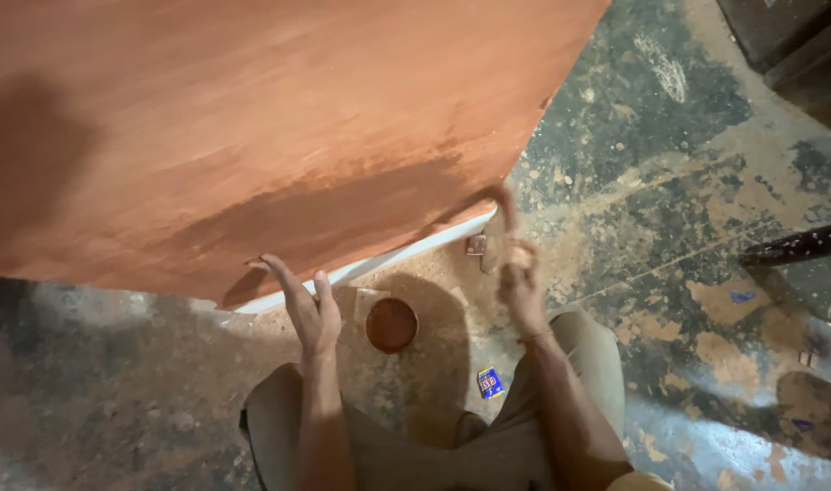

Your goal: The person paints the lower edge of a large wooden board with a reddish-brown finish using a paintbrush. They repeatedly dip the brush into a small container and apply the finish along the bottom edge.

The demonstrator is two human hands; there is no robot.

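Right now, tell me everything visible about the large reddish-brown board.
The large reddish-brown board fills the upper left of the view, lying flat above the floor. Its face is streaky, darker and wetter-looking toward the near edge, which shows a pale white rim. The left hand rests fingers on that edge; the right hand presses a stained rag at its corner.

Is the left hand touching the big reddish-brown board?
Touching. The head view shows the left hand with its fingertips pressed against the lower edge of the reddish-brown board, with no gap visible between them.
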